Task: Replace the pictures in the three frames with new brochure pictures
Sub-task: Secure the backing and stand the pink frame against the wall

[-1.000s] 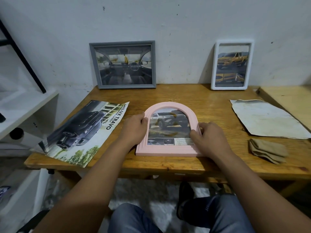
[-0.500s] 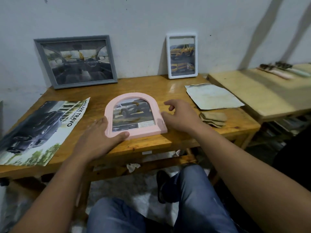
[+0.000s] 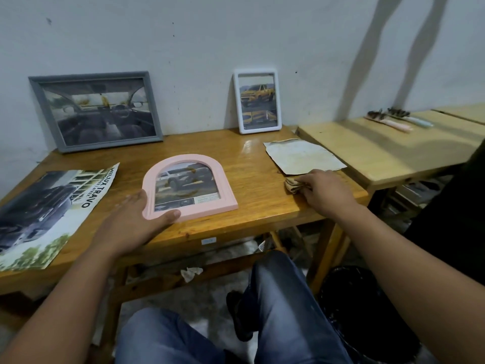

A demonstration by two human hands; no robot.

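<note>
In the head view, our left hand (image 3: 131, 224) lies on the tabletop (image 3: 252, 203), its fingers (image 3: 136, 199) spread along the left edge of the pink frame (image 3: 189, 186) and the thumb hooked around its near left corner. The frame lies flat, face up, holding a truck picture. Just left of those fingers lies the brochure (image 3: 49, 214). Our right hand (image 3: 326, 191) rests well to the right, fingers pinching a folded cloth (image 3: 293, 184). Just beyond those fingers lies a worn sheet (image 3: 301, 156). Far beyond the left fingers, the grey frame (image 3: 95, 110) leans on the wall; the white frame (image 3: 258, 101) leans there too, between the two hands' lines and well past them.
</note>
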